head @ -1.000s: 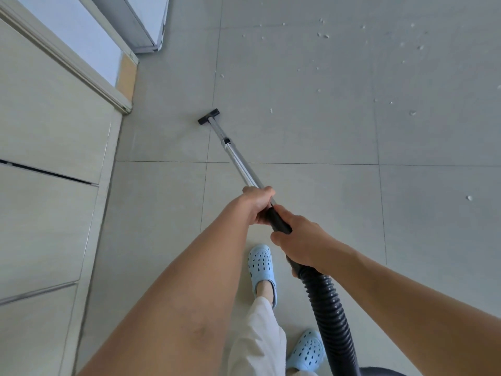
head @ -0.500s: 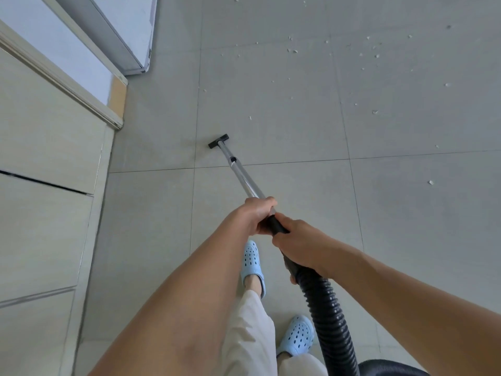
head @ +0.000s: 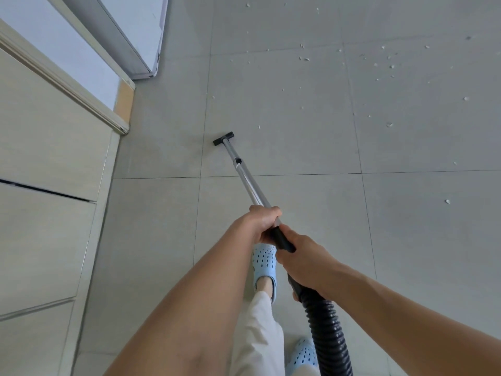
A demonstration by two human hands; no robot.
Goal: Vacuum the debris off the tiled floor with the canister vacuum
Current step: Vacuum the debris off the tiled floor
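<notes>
1. Looking down from the head camera, I see both bare hands wrapped around the vacuum wand [head: 248,183]; the left hand [head: 261,222] is clenched on the metal tube, farther forward; the right hand [head: 303,260] grips the black handle just behind it, where the ribbed hose [head: 329,335] begins.
2. The wand's long axis runs from the hands forward and slightly left; it ends in a small black nozzle [head: 223,138] resting on the tiled floor [head: 298,158], beside a grout line.
3. White debris [head: 390,67] lies scattered ahead and to the right of the nozzle; the nearest fleck [head: 259,127] sits just beyond the nozzle on its right; one stray piece [head: 447,201] lies well apart at far right, level with the hands.
4. The tile around the nozzle and back toward my blue clogs [head: 264,260] looks bare; I judge most of the cleaning remains.
5. As I read it, the coming move turns on swinging the wand rightward and pushing forward; the left hand, nearer the nozzle, would steer.
6. A cabinet [head: 46,158] stands along the left; the canister itself is out of view.
</notes>
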